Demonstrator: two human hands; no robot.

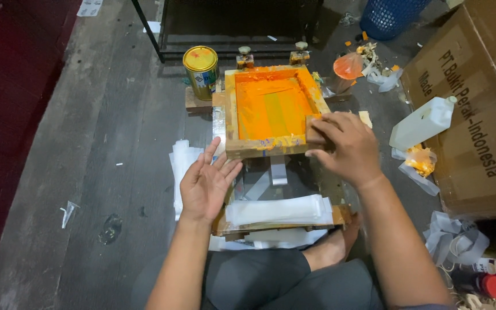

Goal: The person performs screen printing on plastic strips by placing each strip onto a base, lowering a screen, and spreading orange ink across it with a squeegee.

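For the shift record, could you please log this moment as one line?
right hand: grips frame corner | left hand: open, beside frame | sheets: stacked below | can: behind frame

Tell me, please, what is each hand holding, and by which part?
The right hand grips the orange-inked screen frame at its near right corner. The left hand is open, palm up, holding nothing.
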